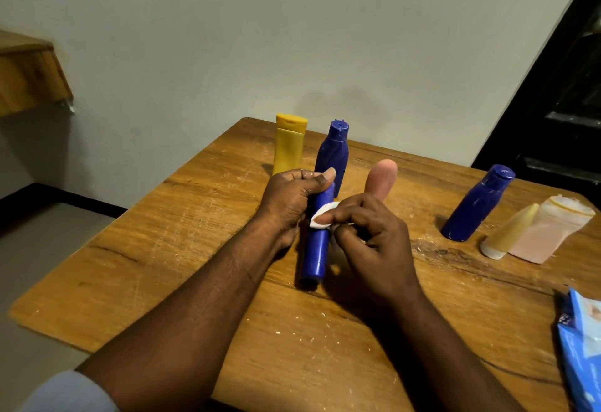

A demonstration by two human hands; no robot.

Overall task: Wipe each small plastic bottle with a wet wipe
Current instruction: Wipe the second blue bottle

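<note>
My left hand (289,200) grips the upper end of a blue plastic bottle (314,249), which tilts above the wooden table (182,265). My right hand (374,232) pinches a small white wet wipe (320,216) against the bottle's middle. Behind my hands stand a yellow bottle (288,145), a second blue bottle (333,154) and a pink bottle (382,177), partly hidden by my right hand. At the right stand a third blue bottle (476,205), a cream bottle (510,232) and a pale pink bottle (549,232).
A blue wet wipe pack (582,346) lies at the table's right edge. A wooden shelf (29,79) juts from the wall at the left. A dark door frame (553,102) stands at the far right. The table backs onto the wall.
</note>
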